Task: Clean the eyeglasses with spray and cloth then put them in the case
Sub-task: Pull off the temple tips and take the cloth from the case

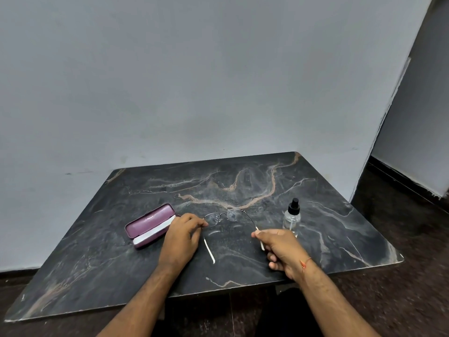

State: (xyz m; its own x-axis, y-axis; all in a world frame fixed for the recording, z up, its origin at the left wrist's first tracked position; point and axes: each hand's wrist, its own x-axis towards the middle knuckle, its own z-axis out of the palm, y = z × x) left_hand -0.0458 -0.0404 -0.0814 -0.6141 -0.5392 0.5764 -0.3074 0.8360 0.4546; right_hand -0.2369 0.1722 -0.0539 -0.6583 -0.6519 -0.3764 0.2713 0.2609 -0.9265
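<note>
Thin-framed eyeglasses (pixel 224 216) with their temple arms unfolded are held over the dark marble table (pixel 243 186), droplets showing on the lenses. My left hand (pixel 183 235) pinches the frame at its left hinge. My right hand (pixel 283 248) grips the right temple arm near its white tip. A purple glasses case (pixel 148 221) lies open to the left of my left hand, with a white cloth (pixel 155 232) in it. A clear spray bottle (pixel 292 216) with a black nozzle stands upright just beyond my right hand.
The table is pushed against a pale wall (pixel 194 81). Its front edge runs close to my body, and its right edge drops to a dark floor (pixel 401 210). A wall corner stands at the far right.
</note>
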